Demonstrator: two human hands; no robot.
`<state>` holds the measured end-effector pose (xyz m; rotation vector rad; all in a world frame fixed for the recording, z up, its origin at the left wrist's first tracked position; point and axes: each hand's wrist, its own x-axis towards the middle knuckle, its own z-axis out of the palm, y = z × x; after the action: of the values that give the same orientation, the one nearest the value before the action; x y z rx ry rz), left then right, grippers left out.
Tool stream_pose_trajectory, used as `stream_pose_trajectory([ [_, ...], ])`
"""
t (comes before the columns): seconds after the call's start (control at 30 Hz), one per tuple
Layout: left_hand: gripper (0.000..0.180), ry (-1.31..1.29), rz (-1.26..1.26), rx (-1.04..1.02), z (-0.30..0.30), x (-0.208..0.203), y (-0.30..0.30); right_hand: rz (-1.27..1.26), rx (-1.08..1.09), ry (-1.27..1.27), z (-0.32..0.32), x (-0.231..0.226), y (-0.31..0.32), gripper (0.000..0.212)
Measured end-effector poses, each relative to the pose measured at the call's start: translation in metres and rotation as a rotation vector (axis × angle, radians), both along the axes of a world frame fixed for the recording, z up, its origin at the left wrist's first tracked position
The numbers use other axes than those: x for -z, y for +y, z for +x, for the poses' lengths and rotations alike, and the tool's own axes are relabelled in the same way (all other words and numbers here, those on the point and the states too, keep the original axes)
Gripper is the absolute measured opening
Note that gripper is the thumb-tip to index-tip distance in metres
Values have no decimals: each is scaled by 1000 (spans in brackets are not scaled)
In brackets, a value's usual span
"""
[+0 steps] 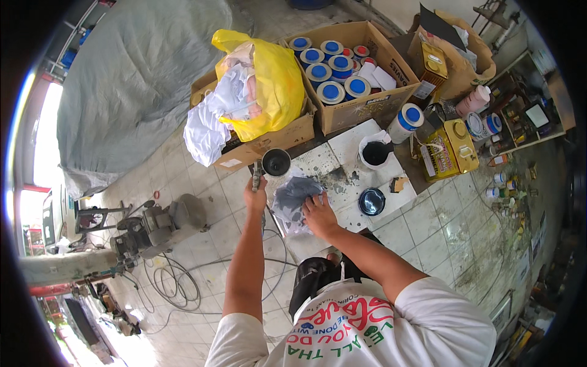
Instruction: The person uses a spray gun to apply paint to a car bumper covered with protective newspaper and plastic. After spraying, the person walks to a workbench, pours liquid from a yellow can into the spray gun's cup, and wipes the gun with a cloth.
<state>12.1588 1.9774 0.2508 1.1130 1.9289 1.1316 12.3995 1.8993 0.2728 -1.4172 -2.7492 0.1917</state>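
Observation:
My left hand [255, 197] is wrapped round the handle of a spray gun [256, 173], whose round dark-lined cup [276, 163] points up toward me. Under my right hand [319, 215] lies a crumpled white cloth [296, 197] with large grey stains; the fingers are bent onto its right side and grip it. The cloth rests at the left part of a white, paint-spattered board [348, 219]. Farther right on this board stand a white tub with black paint [375, 152] and a round dark-blue lid [372, 202].
A yellow plastic bag [278, 92] stuffed with white cloths sits in a cardboard box. Beside it, another carton [358, 113] holds several blue-lidded cans. A yellow metal tin [452, 150] stands at the right. Hoses [177, 287] coil on the tiled floor near a compressor [165, 223].

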Motion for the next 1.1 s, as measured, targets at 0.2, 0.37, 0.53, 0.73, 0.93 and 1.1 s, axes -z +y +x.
stream_pose_trajectory([
  [0.2, 22, -56, -68, 86, 6, 2, -8, -68, 0, 38, -5, 4, 19, 30],
  [0.37, 22, -160, -58, -11, 8, 1, -13, -32, -33, 48, 15, -4, 19, 27],
  [0.53, 28, -47, -126, 24, 22, -14, -3, -66, 35, 60, 16, 11, 17, 28],
  [0.73, 30, -94, -61, 38, 15, -11, -9, -706, 445, 943, 32, 26, 27, 28],
  [0.93, 28, -76, -96, 45, 17, -18, -2, -1188, 1168, 1396, 102, 88, -8, 23],
  [1.1, 29, 3, -165, 65, 32, -10, -12, -430, 977, 984, 111, 15, -67, 20],
])
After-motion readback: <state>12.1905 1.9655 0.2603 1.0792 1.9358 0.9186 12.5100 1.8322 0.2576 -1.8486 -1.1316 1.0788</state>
